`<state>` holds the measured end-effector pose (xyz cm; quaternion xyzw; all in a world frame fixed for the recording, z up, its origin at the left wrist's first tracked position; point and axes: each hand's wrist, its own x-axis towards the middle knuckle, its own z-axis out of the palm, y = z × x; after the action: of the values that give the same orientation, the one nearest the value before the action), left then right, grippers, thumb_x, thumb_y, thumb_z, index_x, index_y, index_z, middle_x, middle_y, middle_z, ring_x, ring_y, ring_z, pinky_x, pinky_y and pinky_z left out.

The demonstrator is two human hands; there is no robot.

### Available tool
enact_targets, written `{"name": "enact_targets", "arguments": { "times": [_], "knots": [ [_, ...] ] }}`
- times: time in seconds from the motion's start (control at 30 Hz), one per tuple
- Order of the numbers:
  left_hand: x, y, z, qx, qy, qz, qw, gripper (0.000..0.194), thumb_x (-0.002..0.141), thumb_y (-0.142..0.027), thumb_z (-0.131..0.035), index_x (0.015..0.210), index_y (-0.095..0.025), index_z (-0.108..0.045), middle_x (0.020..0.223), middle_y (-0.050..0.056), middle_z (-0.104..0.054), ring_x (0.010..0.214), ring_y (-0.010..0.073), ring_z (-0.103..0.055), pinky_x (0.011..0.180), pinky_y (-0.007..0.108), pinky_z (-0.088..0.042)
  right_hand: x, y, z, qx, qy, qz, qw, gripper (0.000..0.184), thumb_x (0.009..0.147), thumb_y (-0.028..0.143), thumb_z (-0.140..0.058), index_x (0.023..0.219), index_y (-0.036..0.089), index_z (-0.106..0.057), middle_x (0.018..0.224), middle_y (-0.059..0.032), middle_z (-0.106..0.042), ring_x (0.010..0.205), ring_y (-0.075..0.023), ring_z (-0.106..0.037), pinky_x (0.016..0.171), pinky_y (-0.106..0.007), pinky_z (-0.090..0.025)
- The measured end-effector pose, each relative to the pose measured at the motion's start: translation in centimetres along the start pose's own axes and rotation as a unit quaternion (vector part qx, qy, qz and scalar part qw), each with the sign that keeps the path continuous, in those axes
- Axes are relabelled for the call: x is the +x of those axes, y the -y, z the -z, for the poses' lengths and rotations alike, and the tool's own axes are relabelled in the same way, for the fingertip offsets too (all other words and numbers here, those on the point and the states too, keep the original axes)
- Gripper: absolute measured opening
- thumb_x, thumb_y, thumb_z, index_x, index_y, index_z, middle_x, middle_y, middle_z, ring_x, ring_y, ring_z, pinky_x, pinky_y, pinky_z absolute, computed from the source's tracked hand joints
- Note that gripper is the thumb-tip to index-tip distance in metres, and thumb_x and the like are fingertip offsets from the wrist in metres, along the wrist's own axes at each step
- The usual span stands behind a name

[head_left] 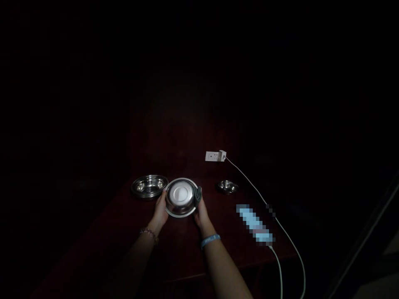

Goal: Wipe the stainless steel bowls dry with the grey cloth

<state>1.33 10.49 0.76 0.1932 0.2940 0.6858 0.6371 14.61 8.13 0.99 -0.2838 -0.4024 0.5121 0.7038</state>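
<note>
Bowl [181,197] of shiny metal shows its bottom over the table [181,249], gripped by the left hand [160,212] and the right hand [202,211], which has a dark cloth [198,195]. If the cloth slides, it could drop. Farther back sits a small bowl [227,187].

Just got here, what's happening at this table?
A person's left hand grips a metal bowl, its underside toward the camera. The right hand holds a dark cloth against the rim's right side. On the table, what look like stacked dishes sit to the left and a smaller dish to the right.
</note>
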Motion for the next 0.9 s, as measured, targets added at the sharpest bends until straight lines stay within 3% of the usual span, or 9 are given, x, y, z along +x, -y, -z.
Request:
{"name": "enact_targets", "arguments": {
  "times": [0.23, 0.4, 0.57, 0.9],
  "knots": [
    [-0.8, -0.6, -0.8, -0.026, 0.055, 0.031, 0.998, 0.021, 0.094, -0.028, -0.052, 0.097, -0.019, -0.071, 0.102, 0.01, -0.077, 0.112, 0.0219, -0.069, 0.106, 0.036, -0.05, 0.3, 0.7, -0.2, -0.015, -0.02, 0.009, 1.0, 0.066, 0.087, 0.073, -0.042, 0.111, 0.02, -0.072, 0.127, -0.0152, -0.069, 0.128, -0.0305, -0.059, 0.112, -0.056, -0.041],
    [-1.1, -0.5, -1.7, -0.043, 0.092, 0.013, 0.995, 0.02, 0.093, -0.031, -0.055, 0.102, -0.021, -0.07, 0.113, 0.009, -0.075, 0.121, 0.0225, -0.064, 0.11, 0.035, -0.046, 0.8, 0.5, 0.3, 0.028, -0.036, -0.006, 0.999, 0.058, 0.091, 0.065, -0.042, 0.115, 0.019, -0.069, 0.135, -0.012, -0.066, 0.131, -0.0261, -0.058, 0.113, -0.047, -0.043],
    [-0.9, 0.6, -1.4, -0.002, 0.151, -0.008, 0.988, 0.034, 0.089, -0.039, -0.062, 0.113, -0.016, -0.068, 0.122, 0.011, -0.072, 0.12, 0.0223, -0.063, 0.109, 0.037, -0.046, 1.0, 0.4, 0.7, 0.053, -0.085, 0.0, 0.995, 0.05, 0.09, 0.056, -0.047, 0.116, 0.018, -0.068, 0.13, -0.0119, -0.068, 0.128, -0.0246, -0.06, 0.11, -0.046, -0.048],
    [-1.3, 0.2, -1.3, 0.003, 0.14, -0.054, 0.989, 0.024, 0.085, -0.035, -0.068, 0.103, -0.019, -0.07, 0.106, 0.005, -0.074, 0.098, 0.0155, -0.068, 0.091, 0.028, -0.054, 0.3, 1.2, -0.4, 0.051, -0.059, 0.011, 0.997, 0.048, 0.091, 0.056, -0.046, 0.111, 0.019, -0.067, 0.124, -0.0127, -0.071, 0.127, -0.025, -0.061, 0.109, -0.048, -0.048]
  ]
}}
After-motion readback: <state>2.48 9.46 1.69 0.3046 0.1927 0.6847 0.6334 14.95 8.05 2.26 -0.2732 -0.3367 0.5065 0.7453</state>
